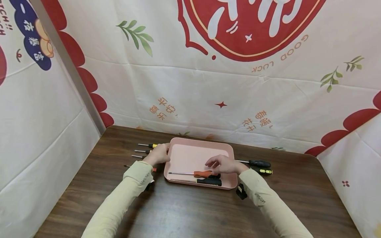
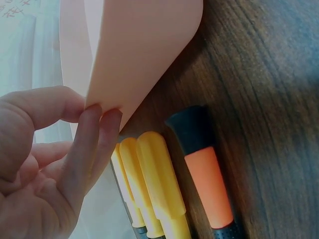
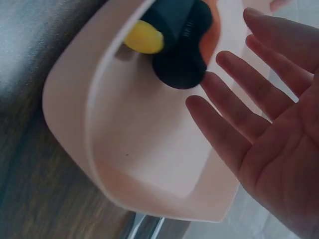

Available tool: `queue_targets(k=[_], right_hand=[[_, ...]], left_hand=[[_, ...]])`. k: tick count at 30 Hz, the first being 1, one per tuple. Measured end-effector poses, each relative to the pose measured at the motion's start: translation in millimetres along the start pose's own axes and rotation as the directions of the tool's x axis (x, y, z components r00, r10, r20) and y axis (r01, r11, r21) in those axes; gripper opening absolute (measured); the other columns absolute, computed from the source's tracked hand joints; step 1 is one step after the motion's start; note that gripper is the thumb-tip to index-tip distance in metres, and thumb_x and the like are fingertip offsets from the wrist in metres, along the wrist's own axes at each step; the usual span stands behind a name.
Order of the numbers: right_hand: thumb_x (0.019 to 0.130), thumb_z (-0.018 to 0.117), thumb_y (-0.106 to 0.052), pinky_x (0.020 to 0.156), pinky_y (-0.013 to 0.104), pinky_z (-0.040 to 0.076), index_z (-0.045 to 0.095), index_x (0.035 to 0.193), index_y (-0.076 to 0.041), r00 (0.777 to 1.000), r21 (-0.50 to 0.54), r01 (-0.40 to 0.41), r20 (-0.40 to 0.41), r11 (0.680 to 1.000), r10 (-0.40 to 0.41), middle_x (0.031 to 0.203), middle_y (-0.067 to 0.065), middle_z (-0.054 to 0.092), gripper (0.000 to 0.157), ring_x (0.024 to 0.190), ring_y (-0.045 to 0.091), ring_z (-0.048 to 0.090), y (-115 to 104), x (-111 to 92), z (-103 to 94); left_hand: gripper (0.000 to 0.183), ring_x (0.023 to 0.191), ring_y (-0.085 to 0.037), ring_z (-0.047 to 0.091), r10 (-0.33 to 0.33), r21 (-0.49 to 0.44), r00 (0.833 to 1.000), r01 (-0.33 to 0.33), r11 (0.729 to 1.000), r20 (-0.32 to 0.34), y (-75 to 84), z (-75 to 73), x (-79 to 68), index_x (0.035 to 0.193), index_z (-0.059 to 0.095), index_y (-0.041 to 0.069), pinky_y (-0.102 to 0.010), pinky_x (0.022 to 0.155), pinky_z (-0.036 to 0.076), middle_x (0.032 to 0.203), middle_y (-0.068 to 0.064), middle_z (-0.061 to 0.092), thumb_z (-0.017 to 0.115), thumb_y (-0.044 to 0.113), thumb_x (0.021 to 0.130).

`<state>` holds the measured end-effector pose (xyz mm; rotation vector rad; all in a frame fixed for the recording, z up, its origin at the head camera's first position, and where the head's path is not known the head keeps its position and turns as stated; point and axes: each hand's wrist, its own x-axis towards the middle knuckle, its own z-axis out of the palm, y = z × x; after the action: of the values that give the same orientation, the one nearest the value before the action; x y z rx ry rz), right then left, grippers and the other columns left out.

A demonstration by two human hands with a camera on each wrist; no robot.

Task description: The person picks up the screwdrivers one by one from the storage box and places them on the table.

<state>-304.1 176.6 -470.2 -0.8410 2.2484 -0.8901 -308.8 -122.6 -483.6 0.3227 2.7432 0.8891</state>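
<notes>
My left hand (image 1: 158, 154) pinches the left wall of a pink tray (image 1: 190, 150); the left wrist view shows its fingertips (image 2: 110, 117) against that wall. Over the tray's right part, my right hand (image 1: 227, 164) is open, its fingers spread and slightly bent. Beneath it lies an orange-and-black screwdriver (image 1: 202, 174), whose black handle end overlaps the fingertips in the right wrist view. A black-handled screwdriver (image 1: 209, 181) lies parallel to it along the tray's near side, its yellow butt end (image 3: 144, 37) showing close up.
Left of the tray, several screwdrivers lie on the wooden table (image 1: 184, 211), with yellow handles (image 2: 159, 174) and one orange-and-black handle (image 2: 209, 186). To the right lie a black screwdriver (image 1: 259, 163) and a black-and-yellow one (image 1: 265, 171). A printed cloth (image 1: 190, 89) hangs behind.
</notes>
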Motion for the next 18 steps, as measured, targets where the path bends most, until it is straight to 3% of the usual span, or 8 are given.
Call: queue_targets(k=[10,18], right_hand=[[0.078,0.066,-0.001,0.076,0.030,0.047,0.064,0.105,-0.005,0.996,-0.054,-0.079,0.036,0.995,0.081,0.093,0.006,0.064,0.027,0.085,0.016,0.058,6.2,4.1,10.7],[0.074,0.067,0.002,0.069,0.027,0.045,0.067,0.098,-0.005,0.996,-0.094,-0.088,0.020,0.992,0.090,0.085,0.002,0.064,0.025,0.074,0.011,0.054,6.7,7.8,15.2]], left_hand=[[0.056,0.061,-0.019,0.048,0.007,0.016,1.000,-0.007,1.000,0.000,-0.3,1.4,1.5,0.123,0.051,-0.001,-0.024,0.048,0.035,0.085,-0.011,0.059,0.059,-0.006,0.068],[0.041,0.065,-0.019,0.048,0.005,0.043,1.000,-0.005,0.999,-0.003,-0.3,1.1,1.7,0.108,0.056,0.000,-0.025,0.051,0.036,0.079,-0.007,0.056,0.060,-0.005,0.068]])
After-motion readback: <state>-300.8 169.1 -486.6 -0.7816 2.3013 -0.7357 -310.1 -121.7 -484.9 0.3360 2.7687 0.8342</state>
